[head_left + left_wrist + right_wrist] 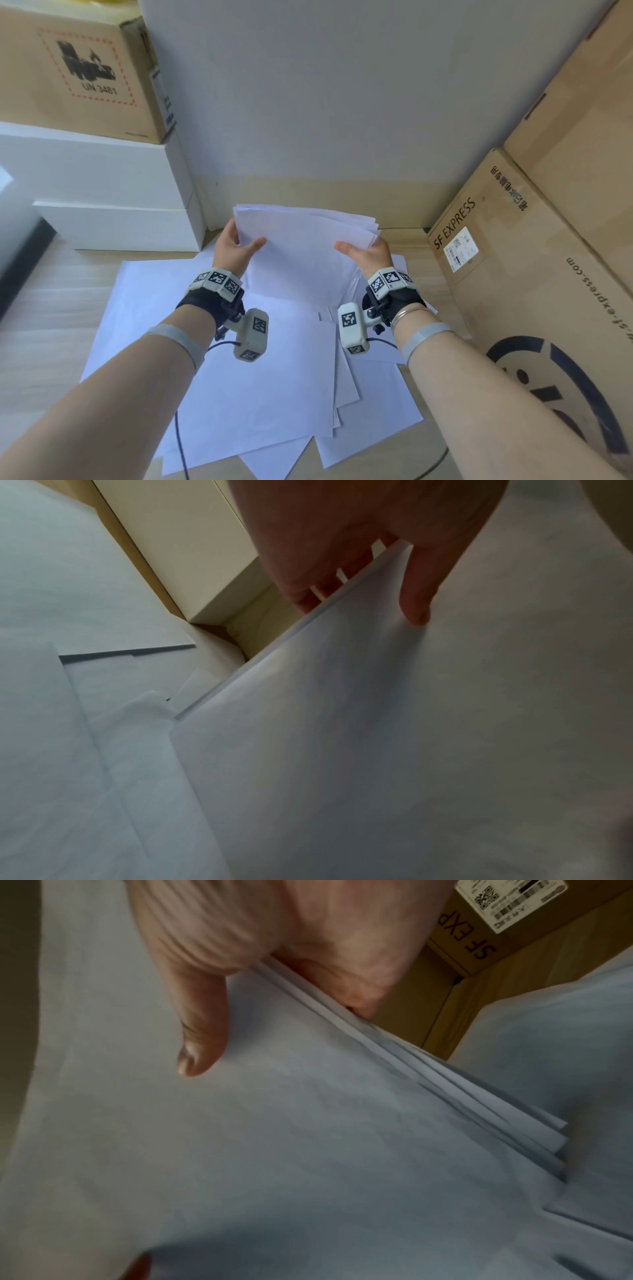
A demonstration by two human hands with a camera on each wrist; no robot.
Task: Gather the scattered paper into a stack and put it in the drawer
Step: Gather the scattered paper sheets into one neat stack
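Fingers (228, 230) pinch paper stack (301, 246) above wooden desk (51, 325).

Left hand (236, 251): raised at the left edge of the paper stack (301, 246), thumb across its near face, fingers behind; right hand (368, 255): at the stack's right edge, thumb in front, fingers behind; both forearms extended forward, wrists banded.
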